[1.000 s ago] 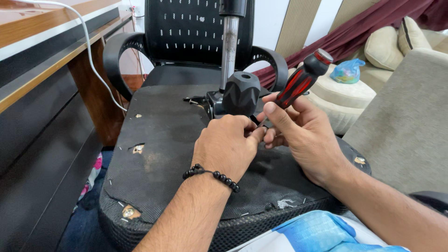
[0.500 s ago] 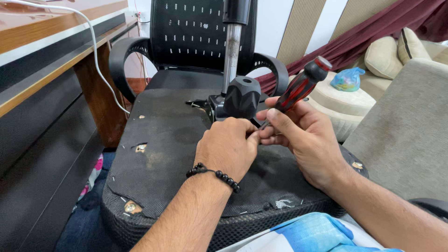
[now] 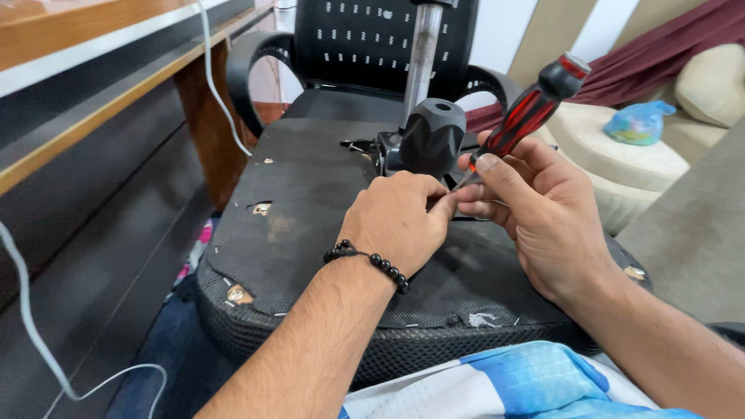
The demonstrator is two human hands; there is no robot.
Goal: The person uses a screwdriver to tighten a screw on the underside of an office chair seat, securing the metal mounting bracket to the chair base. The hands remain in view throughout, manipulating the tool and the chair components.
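Observation:
An upturned black chair seat (image 3: 310,202) lies in front of me, its worn underside facing up. A black tilt mechanism with a large knob (image 3: 431,138) and a metal gas-lift column (image 3: 421,54) stands on it. My right hand (image 3: 543,213) grips a screwdriver with a red and black handle (image 3: 528,112), tilted up to the right, its tip hidden behind my fingers near the mechanism. My left hand (image 3: 396,221), with a black bead bracelet at the wrist, rests fisted on the seat, its fingertips pinched at the screwdriver's shaft.
A second black mesh office chair (image 3: 372,46) stands behind the seat. A wooden desk (image 3: 93,85) with a white cable (image 3: 213,77) runs along the left. Beige cushions and a blue bag (image 3: 640,124) lie at the right. Blue and white cloth (image 3: 528,380) covers my lap.
The view has shifted slightly and my hands sit a little lower and closer together. The screwdriver stays at the same spot by the mechanism.

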